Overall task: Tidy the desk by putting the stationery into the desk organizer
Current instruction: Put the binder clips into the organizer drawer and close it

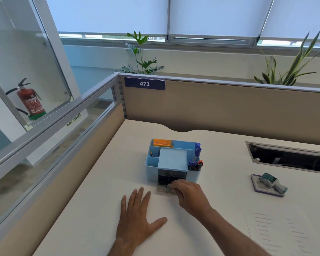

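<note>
A light blue desk organizer (172, 157) stands mid-desk. Orange sticky notes (163, 143) fill its back left slot, a pen (151, 153) leans in a left slot, and several markers (195, 162) stand in its right slots. Its small clear front drawer (163, 183) is pulled out, with dark clips inside. My right hand (187, 195) rests at the drawer's front, fingers pinching a small dark thing, perhaps a clip or the drawer's edge. My left hand (139, 217) lies flat on the desk, fingers spread, below and left of the organizer.
A date stamp (272, 182) lies on a purple-edged ink pad (260, 187) at the right. A printed paper sheet (283, 230) lies near the front right. A cable cutout (292, 157) opens in the desk behind them. Partition walls (229, 106) bound the back and left.
</note>
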`<state>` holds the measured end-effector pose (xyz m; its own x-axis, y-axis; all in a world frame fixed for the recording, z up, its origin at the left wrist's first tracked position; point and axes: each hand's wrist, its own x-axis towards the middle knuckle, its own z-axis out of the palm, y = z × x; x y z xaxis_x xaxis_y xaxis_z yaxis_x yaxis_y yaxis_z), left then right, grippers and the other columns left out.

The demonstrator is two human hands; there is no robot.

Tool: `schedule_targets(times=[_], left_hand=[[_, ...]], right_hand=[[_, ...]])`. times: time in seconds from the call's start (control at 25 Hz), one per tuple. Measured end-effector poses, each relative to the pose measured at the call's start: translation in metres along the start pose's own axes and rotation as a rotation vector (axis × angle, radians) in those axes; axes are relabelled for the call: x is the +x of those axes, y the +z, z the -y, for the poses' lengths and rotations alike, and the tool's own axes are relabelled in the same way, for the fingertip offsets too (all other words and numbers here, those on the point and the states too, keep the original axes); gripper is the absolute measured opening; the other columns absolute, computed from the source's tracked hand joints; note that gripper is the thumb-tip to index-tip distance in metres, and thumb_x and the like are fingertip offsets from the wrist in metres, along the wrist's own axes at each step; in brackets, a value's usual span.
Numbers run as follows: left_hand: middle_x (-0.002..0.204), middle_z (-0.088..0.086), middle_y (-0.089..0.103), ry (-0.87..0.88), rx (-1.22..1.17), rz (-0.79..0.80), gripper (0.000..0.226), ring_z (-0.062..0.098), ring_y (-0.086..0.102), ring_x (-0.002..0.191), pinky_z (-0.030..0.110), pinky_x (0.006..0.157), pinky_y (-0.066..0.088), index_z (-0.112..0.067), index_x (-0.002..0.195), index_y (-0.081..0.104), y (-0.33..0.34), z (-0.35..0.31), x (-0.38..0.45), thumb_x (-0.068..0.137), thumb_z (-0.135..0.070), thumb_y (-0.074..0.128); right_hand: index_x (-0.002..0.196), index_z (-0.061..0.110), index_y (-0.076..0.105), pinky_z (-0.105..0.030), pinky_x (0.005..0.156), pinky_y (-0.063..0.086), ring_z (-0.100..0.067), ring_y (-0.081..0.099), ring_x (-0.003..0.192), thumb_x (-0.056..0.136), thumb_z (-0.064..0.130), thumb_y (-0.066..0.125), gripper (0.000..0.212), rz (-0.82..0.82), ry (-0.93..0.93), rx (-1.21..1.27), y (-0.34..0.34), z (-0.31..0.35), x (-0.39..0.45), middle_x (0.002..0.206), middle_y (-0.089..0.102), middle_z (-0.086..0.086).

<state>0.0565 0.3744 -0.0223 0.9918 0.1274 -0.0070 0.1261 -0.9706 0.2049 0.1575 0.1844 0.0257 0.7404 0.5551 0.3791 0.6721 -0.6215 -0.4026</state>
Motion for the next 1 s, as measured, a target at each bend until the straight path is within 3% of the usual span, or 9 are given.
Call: schedule_targets(times=[0.16,0.28,0.4,0.52,0.68,0.76,0.88,1.0], left_hand=[[0.146,0.006,0.050,0.003,-0.005,0.007,0.099,0.027,0.045,0.136,0.050,0.111,0.012,-0.022,0.136,0.056,0.000,0.001,0.000,0.070,-0.093,0.031],[0.147,0.006,0.050,0.010,-0.002,-0.006,0.099,0.027,0.044,0.136,0.049,0.112,0.008,-0.023,0.136,0.056,0.001,0.002,0.000,0.070,-0.093,0.033],[0.148,0.005,0.048,0.009,0.001,-0.007,0.100,0.027,0.043,0.137,0.049,0.112,0.009,-0.023,0.137,0.055,0.003,0.002,0.001,0.070,-0.093,0.032],[0.149,0.005,0.046,0.010,-0.003,-0.009,0.101,0.026,0.040,0.139,0.051,0.112,0.011,-0.023,0.139,0.053,0.003,0.002,0.001,0.070,-0.094,0.030],[0.150,0.005,0.045,0.018,-0.005,-0.018,0.102,0.026,0.039,0.140,0.051,0.112,0.010,-0.023,0.139,0.052,0.003,0.003,0.001,0.069,-0.093,0.030],[0.151,0.004,0.043,0.023,0.001,-0.034,0.102,0.026,0.036,0.141,0.051,0.113,0.009,-0.023,0.140,0.051,0.003,0.003,0.001,0.069,-0.093,0.033],[0.151,0.004,0.043,0.019,0.002,-0.054,0.101,0.026,0.036,0.142,0.051,0.113,0.009,-0.023,0.140,0.051,0.002,0.002,0.001,0.069,-0.092,0.035],[0.159,0.002,0.028,0.017,0.008,-0.073,0.107,0.022,0.020,0.148,0.049,0.116,0.000,-0.027,0.148,0.037,0.003,0.003,0.001,0.067,-0.096,0.026]], right_hand=[[0.094,0.014,0.073,-0.024,0.071,0.056,-0.017,0.068,0.080,0.087,0.004,0.063,0.016,0.027,-0.025,0.063,-0.002,-0.002,-0.011,0.094,0.074,0.002],[0.094,0.016,0.074,-0.022,0.072,0.057,-0.012,0.069,0.080,0.083,0.001,0.068,0.020,0.021,-0.045,0.096,0.000,-0.005,-0.023,0.095,0.075,0.003],[0.093,0.016,0.077,-0.021,0.075,0.055,-0.014,0.069,0.085,0.082,0.001,0.071,0.019,0.034,-0.043,0.052,0.001,-0.003,-0.022,0.098,0.076,0.002],[0.091,0.014,0.077,-0.028,0.069,0.049,-0.021,0.059,0.082,0.083,0.002,0.068,0.017,0.027,-0.069,-0.021,0.006,-0.001,-0.014,0.098,0.075,0.001],[0.108,0.019,0.072,-0.031,0.080,0.046,-0.017,0.056,0.094,0.081,0.027,0.069,0.029,0.009,-0.006,-0.052,0.002,-0.001,-0.014,0.109,0.071,0.005],[0.103,0.023,0.073,-0.027,0.075,0.047,-0.013,0.056,0.090,0.076,0.038,0.072,0.031,0.039,-0.051,-0.097,-0.002,-0.004,-0.020,0.100,0.070,0.008],[0.093,0.026,0.076,-0.023,0.059,0.048,-0.012,0.055,0.074,0.081,0.030,0.072,0.014,0.073,-0.107,-0.131,-0.002,-0.001,-0.023,0.082,0.068,0.008],[0.092,0.025,0.076,-0.023,0.054,0.049,-0.014,0.058,0.070,0.085,0.027,0.070,0.010,0.063,-0.073,-0.168,0.003,0.004,-0.019,0.078,0.070,0.007]])
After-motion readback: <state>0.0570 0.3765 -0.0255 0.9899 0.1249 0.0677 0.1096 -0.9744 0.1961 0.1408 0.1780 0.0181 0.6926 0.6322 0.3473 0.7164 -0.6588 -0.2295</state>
